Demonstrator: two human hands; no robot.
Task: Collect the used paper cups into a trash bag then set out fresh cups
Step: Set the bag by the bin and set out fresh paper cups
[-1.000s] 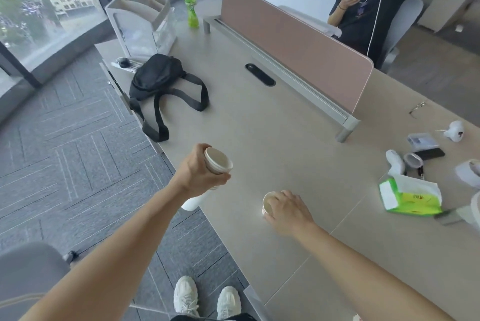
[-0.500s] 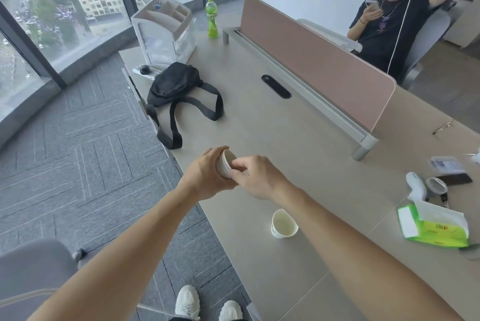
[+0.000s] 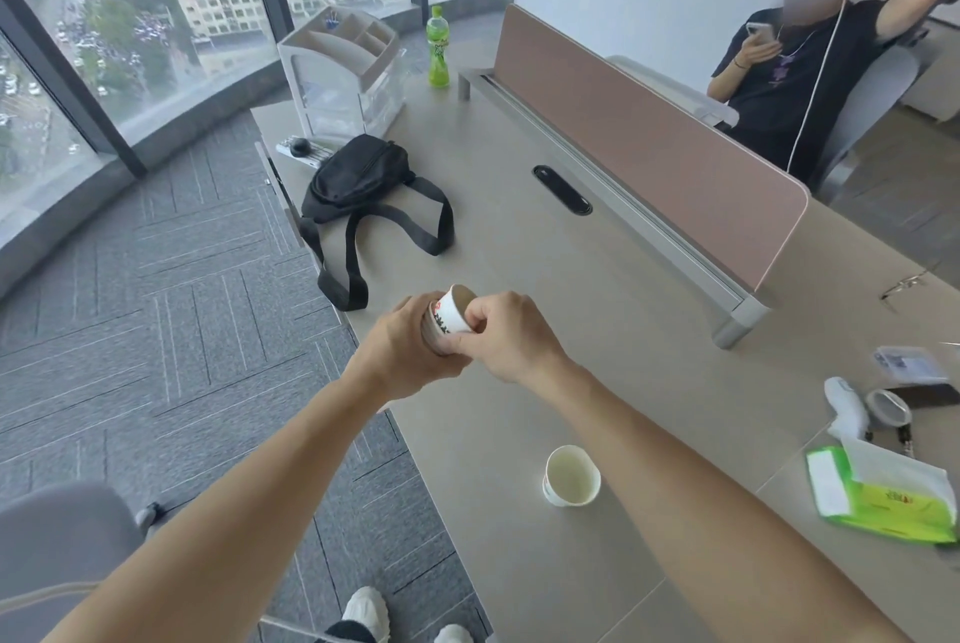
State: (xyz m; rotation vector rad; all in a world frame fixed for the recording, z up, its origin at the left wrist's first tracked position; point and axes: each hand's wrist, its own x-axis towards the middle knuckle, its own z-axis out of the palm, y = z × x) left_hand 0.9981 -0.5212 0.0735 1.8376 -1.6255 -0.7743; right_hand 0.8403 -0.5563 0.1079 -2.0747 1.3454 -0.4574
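Fingers of the left hand and right hand curl round a printed paper cup, held tilted above the bench edge. Another paper cup stands upright just beside the right forearm. A black sling bag lies beyond, and a green tissue pack lies far right.

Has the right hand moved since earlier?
Yes. The right hand went forward, off the white paper cup on the desk, to the printed cup in the left hand.
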